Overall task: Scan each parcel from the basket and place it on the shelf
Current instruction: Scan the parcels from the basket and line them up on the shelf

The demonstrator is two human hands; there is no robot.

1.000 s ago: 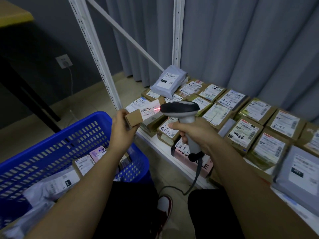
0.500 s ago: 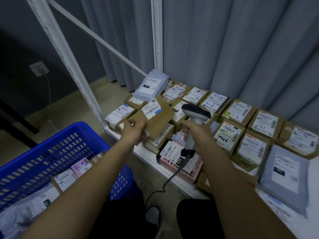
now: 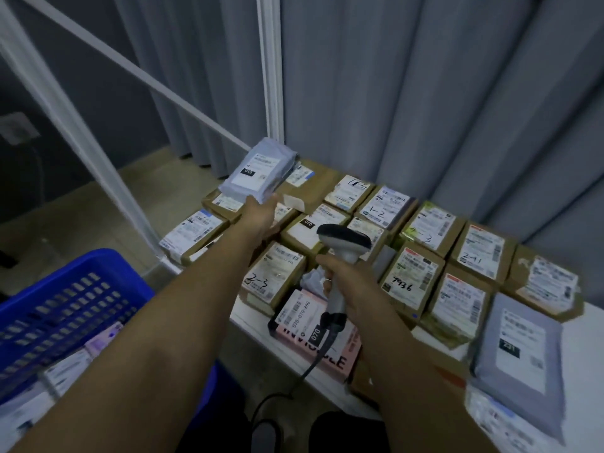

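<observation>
My left hand (image 3: 260,214) reaches out over the shelf and holds the near-left edge of a flat brown parcel (image 3: 310,186). The parcel lies on the back row of boxes, beside a grey mailer bag (image 3: 260,173). My right hand (image 3: 340,282) grips the handle of a barcode scanner (image 3: 343,241), whose head points away over the boxes and whose cable hangs down. The white shelf (image 3: 258,325) is covered with labelled brown boxes. At lower left, the blue basket (image 3: 65,289) holds several more parcels.
White shelf uprights (image 3: 269,70) and a diagonal brace (image 3: 147,80) rise at the left and back, in front of a grey curtain. A pink box (image 3: 322,348) and a grey mailer (image 3: 519,348) lie at the shelf's front edge. My knees are below.
My left hand carried the brown parcel from in front of the scanner to the back left of the shelf. The scanner's red light is off, and my right hand dropped slightly.
</observation>
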